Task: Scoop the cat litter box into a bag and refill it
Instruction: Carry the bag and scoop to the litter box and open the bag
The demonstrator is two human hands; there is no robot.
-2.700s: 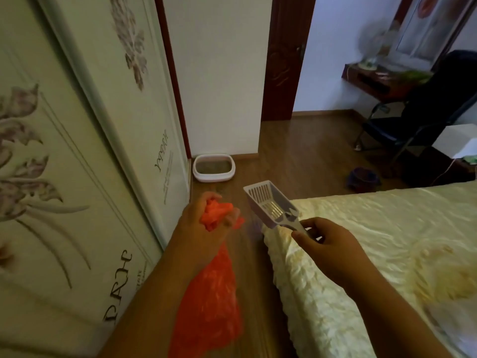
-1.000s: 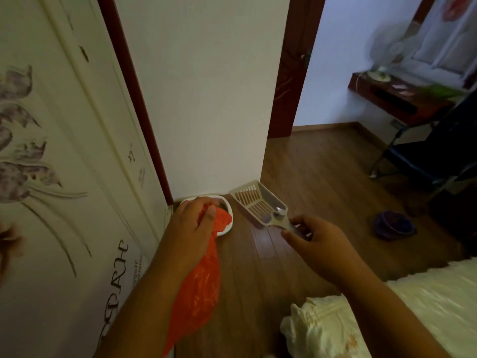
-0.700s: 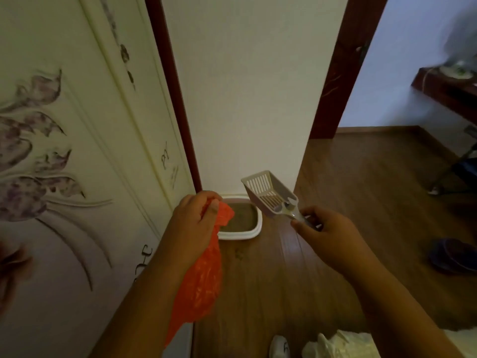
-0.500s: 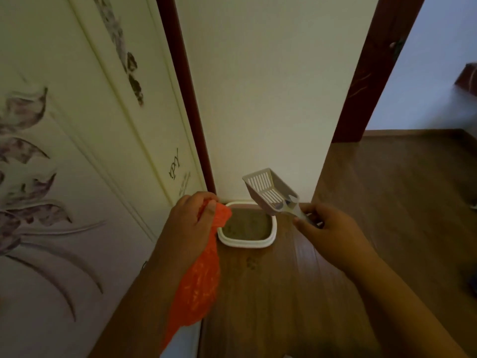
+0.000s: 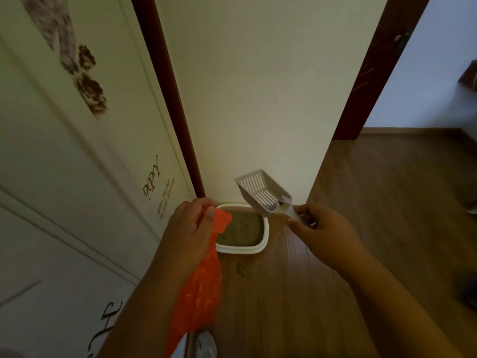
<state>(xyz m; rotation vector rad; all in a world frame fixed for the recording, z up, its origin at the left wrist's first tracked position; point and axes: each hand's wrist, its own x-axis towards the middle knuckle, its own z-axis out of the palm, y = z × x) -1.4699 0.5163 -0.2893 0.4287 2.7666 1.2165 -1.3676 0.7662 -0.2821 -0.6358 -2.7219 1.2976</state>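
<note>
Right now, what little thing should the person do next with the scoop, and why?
Probably lower the scoop into the litter box. The right hand holds it by the handle above the box's far corner, empty and not touching the litter. The left hand grips the orange bag, bunched and hanging beside the box, so it likely needs opening before anything gets dumped.

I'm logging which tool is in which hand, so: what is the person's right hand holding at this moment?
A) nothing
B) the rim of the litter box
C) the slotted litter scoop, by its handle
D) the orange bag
C: the right hand grips the handle of the pale slotted litter scoop held above the litter box, while the left hand holds the orange bag.
</note>
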